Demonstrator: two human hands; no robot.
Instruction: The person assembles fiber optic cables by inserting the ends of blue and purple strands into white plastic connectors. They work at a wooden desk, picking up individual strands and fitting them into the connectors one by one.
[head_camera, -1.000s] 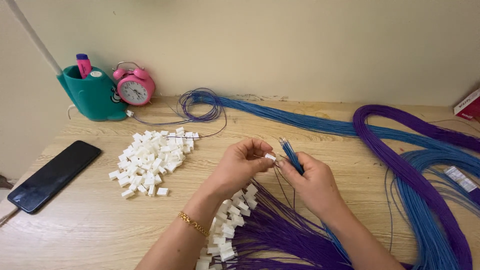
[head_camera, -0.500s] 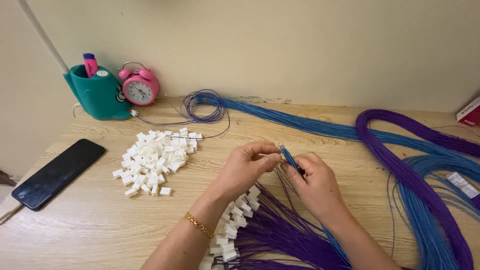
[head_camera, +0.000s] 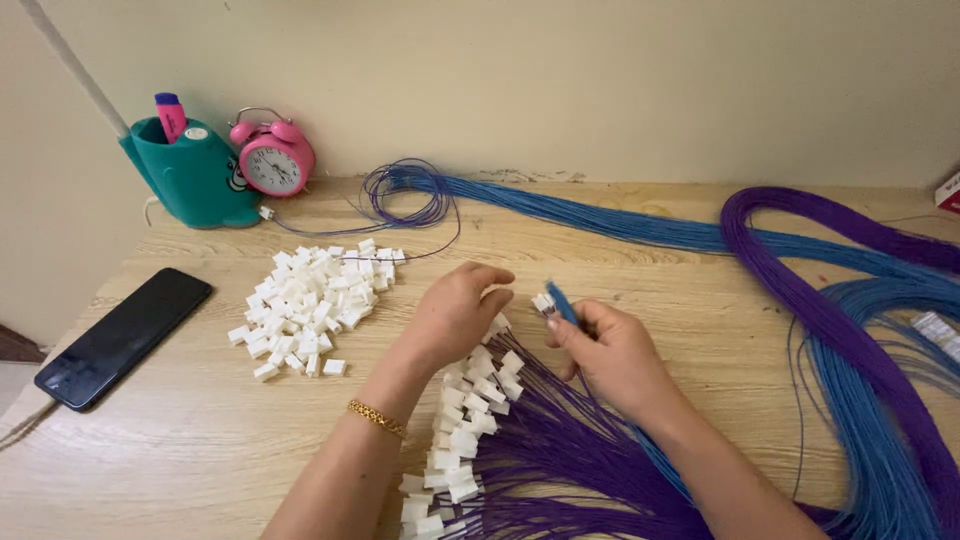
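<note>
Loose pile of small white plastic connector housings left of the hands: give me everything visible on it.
The loose pile of small white plastic connector housings lies on the light wooden table, between the black phone and the left hand. The pieces are blocky, rectangular, matte white, heaped at random in the middle, with single strays along the lower edge. No wires are fitted. Neither hand touches it. A thin purple wire runs at its upper edge.

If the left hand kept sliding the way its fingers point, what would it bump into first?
Probably the small white connector pinched with a blue wire in the right hand. The left hand has fingers curled toward it across a small gap, though depth is hard to judge.
</note>
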